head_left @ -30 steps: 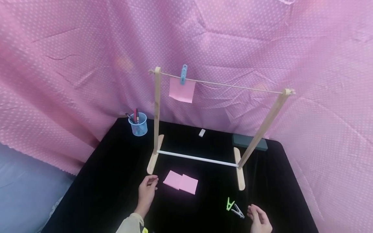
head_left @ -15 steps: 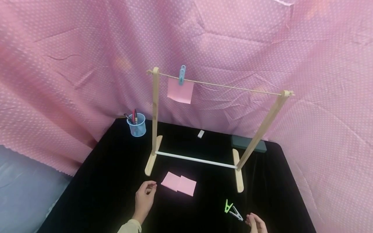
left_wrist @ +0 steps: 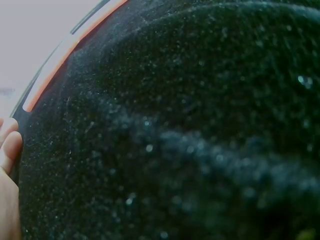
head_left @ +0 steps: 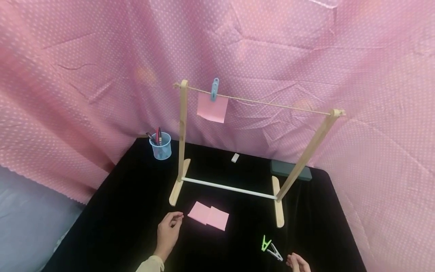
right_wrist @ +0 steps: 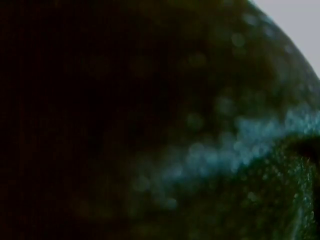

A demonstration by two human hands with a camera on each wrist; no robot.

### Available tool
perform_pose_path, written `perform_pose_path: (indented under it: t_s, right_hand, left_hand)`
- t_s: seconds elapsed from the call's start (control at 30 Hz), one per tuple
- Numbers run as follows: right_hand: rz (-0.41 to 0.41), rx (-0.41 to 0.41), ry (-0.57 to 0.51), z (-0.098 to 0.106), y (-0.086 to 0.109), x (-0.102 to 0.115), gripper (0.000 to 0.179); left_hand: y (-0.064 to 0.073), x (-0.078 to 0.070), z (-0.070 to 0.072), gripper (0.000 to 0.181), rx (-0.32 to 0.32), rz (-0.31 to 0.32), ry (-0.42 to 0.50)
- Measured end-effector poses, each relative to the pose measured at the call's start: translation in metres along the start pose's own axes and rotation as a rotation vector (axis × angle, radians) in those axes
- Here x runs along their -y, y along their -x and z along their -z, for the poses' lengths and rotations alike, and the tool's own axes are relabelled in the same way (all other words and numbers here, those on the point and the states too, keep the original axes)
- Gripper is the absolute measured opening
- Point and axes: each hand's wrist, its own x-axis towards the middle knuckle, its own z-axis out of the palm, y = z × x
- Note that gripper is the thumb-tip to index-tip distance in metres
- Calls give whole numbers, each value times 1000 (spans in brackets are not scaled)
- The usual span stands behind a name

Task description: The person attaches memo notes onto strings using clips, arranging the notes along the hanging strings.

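Note:
My left hand (head_left: pixel 168 233) rests at the table's front left with loosely curled fingers, nothing visible between them. Just right of its fingertips lie two overlapping pink paper notes (head_left: pixel 200 213). At the lower right, my right hand (head_left: pixel 298 262) is partly cut off by the frame, its fingers loosely bent. Close to its left are a green clothespin (head_left: pixel 265 243) and a grey clothespin (head_left: pixel 275 253). Above, a blue clothespin (head_left: pixel 214 90) holds a pink note (head_left: pixel 212 109) on the string (head_left: pixel 272 104). In the left wrist view, part of the left hand (left_wrist: pixel 9 155) shows at the edge.
A wooden frame (head_left: pixel 182 132) with a white crossbar (head_left: pixel 229 188) carries the string over the black-covered table (head_left: pixel 129 196). A blue pen cup (head_left: pixel 161 150) stands back left. Behind the frame lie a white eraser (head_left: pixel 235 158) and a dark green block (head_left: pixel 284 168). A pink curtain (head_left: pixel 258 45) hangs behind.
The right hand has drawn slightly down toward the frame's lower edge, and the left hand sits a little lower than a second ago. The notes and clothespins look undisturbed; the view shifts slightly.

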Motion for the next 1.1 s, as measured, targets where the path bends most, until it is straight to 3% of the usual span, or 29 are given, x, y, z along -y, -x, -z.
perform_pose_path:
  t_s: [0.1,0.37,0.47,0.57,0.77,0.97,1.1]
  right_hand:
    - [-11,-6,37,1,3,-3,49]
    - [94,57,-83,-7,4,-6,59]
    - [80,91,40,-10,4,-5,54]
    - [50,106,231,-13,5,-1,47]
    - [-43,129,504,-18,4,8,65]
    - [24,256,745,-18,-6,6,62]
    - [39,310,815,-19,-10,9,62]
  left_hand:
    - [-2,-2,0,14,3,-14,-27]
    - [-9,-8,-6,15,56,35,-107]
    - [-13,-13,-10,17,53,39,-142]
    - [-19,-20,-14,20,53,28,-180]
    - [-29,-33,-26,25,82,13,-221]
    - [-30,-37,-35,34,119,48,-290]
    - [-30,-38,-39,42,140,50,-337]
